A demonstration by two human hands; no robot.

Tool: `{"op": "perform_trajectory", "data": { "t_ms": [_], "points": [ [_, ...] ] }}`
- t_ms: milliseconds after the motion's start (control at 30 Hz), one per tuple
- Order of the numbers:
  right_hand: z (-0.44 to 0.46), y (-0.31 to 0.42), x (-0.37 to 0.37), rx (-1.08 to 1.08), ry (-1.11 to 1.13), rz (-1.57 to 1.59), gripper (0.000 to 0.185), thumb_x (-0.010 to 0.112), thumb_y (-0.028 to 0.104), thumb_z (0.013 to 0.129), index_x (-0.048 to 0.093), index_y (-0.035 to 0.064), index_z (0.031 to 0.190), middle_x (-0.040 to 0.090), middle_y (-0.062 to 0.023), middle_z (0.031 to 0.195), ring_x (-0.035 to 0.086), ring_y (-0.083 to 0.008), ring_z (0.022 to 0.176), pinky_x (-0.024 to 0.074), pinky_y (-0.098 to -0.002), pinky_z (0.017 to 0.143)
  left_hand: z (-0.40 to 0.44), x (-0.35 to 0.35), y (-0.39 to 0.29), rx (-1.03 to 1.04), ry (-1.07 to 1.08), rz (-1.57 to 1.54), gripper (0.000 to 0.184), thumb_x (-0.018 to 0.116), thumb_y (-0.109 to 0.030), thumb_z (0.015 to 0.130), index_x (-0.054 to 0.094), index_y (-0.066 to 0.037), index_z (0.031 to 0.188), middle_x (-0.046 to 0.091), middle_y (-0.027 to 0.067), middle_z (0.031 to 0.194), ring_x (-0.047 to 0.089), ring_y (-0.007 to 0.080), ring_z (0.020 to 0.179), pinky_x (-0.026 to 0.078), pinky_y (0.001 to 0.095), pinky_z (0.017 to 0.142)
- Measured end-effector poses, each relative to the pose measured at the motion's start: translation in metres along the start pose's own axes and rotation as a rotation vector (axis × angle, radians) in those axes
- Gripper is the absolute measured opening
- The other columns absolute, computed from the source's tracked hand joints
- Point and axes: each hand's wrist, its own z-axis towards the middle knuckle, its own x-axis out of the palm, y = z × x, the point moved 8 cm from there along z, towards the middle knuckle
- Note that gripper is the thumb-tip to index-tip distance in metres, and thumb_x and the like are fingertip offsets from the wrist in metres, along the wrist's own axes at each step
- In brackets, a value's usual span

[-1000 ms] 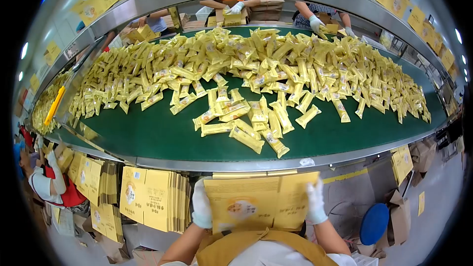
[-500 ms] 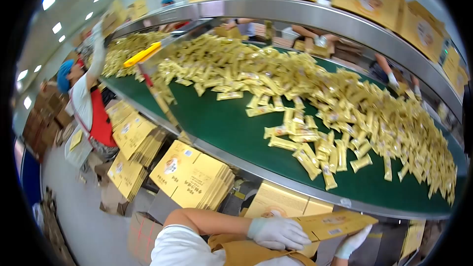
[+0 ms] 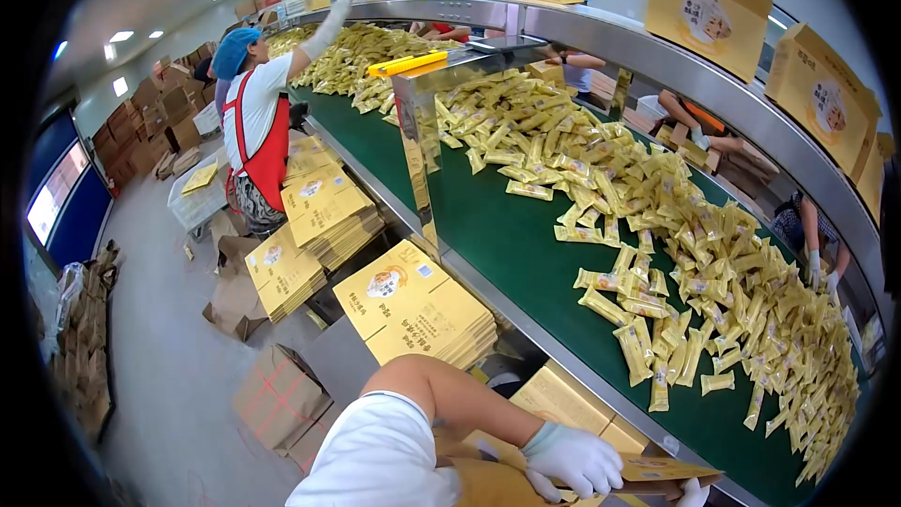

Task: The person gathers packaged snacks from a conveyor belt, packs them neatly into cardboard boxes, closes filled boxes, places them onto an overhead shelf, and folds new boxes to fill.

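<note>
My left hand (image 3: 574, 460), in a white glove, is closed on the near edge of a yellow printed carton (image 3: 657, 471). The carton is seen almost edge-on at the bottom of the view. My right hand (image 3: 694, 492), also gloved, grips the carton's right end; most of that hand is cut off by the frame. Beyond the carton, a heap of small yellow wrapped snack packets (image 3: 657, 338) covers much of the green conveyor belt (image 3: 526, 272). Under the belt's near edge lie flat yellow cartons (image 3: 563, 399).
Stacks of flattened cartons (image 3: 413, 310) stand to my left. A metal post with a yellow top (image 3: 408, 64) rises beside the belt. A co-worker in a red apron (image 3: 258, 131) reaches up at the left. Open cartons (image 3: 709, 14) line the upper metal shelf. Other workers' arms show across the belt.
The view has swung left, so the belt and co-worker appear further right. The carton between my hands has tilted from showing its broad printed face to nearly edge-on and sits lower in view.
</note>
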Motion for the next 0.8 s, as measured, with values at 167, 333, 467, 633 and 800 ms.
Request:
{"op": "perform_trajectory", "data": {
  "t_ms": [167,333,467,633,800],
  "points": [
    [0.008,0.008,0.006,-0.263,0.128,-0.046,0.051,0.059,-0.002,0.085,0.054,-0.0034,0.135,0.062,-0.0122,0.124,0.058,-0.0226,0.108,0.0492,-0.0344,0.093,-0.005,0.007,0.005,-0.087,0.174,0.063,0.033,0.052,-0.035,0.097,0.063,-0.005,0.090,0.063,0.0189,0.089,0.060,0.0417,0.096,0.046,0.0550,0.091],
    [-0.031,0.063,0.069,-0.459,0.199,-0.716,0.038,0.060,0.008,0.071,0.064,-0.0014,0.107,0.070,-0.0172,0.092,0.070,-0.0339,0.087,0.0556,-0.0405,0.082,-0.016,-0.012,0.031,-0.294,0.179,0.279,0.036,0.065,-0.041,0.076,0.053,-0.010,0.061,0.051,0.0108,0.060,0.053,0.0338,0.062,0.042,0.0446,0.062],
    [-0.038,0.067,0.134,-0.543,0.341,-1.273,0.027,0.063,0.027,0.078,0.059,0.0050,0.092,0.067,-0.0194,0.086,0.067,-0.0398,0.080,0.0543,-0.0511,0.073,-0.036,-0.018,0.086,-0.686,0.562,0.635,0.041,0.059,-0.042,0.091,0.057,-0.014,0.060,0.057,0.0080,0.054,0.054,0.0294,0.050,0.041,0.0416,0.060],
    [-0.029,0.065,0.177,-0.562,0.681,-1.317,0.060,0.069,0.057,0.081,0.063,-0.0007,0.095,0.064,-0.0215,0.095,0.066,-0.0380,0.088,0.0539,-0.0454,0.080,-0.084,0.031,0.110,-0.937,1.246,0.329,0.036,0.058,-0.044,0.092,0.072,-0.013,0.081,0.072,0.0122,0.084,0.066,0.0273,0.082,0.048,0.0389,0.083],
    [-0.043,0.073,0.133,-0.776,0.902,-0.838,0.089,0.086,0.050,0.073,0.049,-0.0033,0.133,0.052,-0.0206,0.127,0.061,-0.0323,0.104,0.0489,-0.0416,0.097,-0.024,-0.022,0.094,-0.597,0.421,1.014,0.067,0.070,-0.038,0.083,0.051,-0.012,0.142,0.053,0.0123,0.140,0.045,0.0292,0.136,0.036,0.0448,0.113]
  ]
}}
